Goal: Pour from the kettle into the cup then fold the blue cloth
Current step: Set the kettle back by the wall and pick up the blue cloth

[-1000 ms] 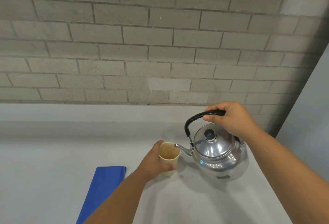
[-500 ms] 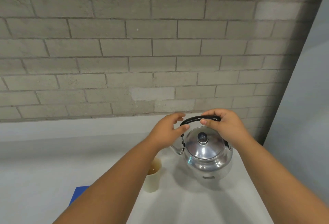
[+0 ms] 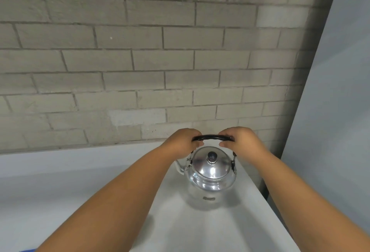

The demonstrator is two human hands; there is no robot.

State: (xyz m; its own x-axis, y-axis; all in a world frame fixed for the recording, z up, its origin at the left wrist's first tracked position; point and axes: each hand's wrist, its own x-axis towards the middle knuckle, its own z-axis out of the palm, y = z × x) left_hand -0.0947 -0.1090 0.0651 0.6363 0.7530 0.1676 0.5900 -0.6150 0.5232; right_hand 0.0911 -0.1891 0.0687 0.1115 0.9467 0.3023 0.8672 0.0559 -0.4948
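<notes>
We see a shiny metal kettle standing upright on the pale surface, close to a grey brick wall. Our left hand and right hand each curl around one end of its black handle, both grips closed. The spout points left. A blue sliver at the bottom edge may be cloth.

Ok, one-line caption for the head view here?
Left hand and right hand grip the black handle of an upright steel kettle on a white counter.
</notes>
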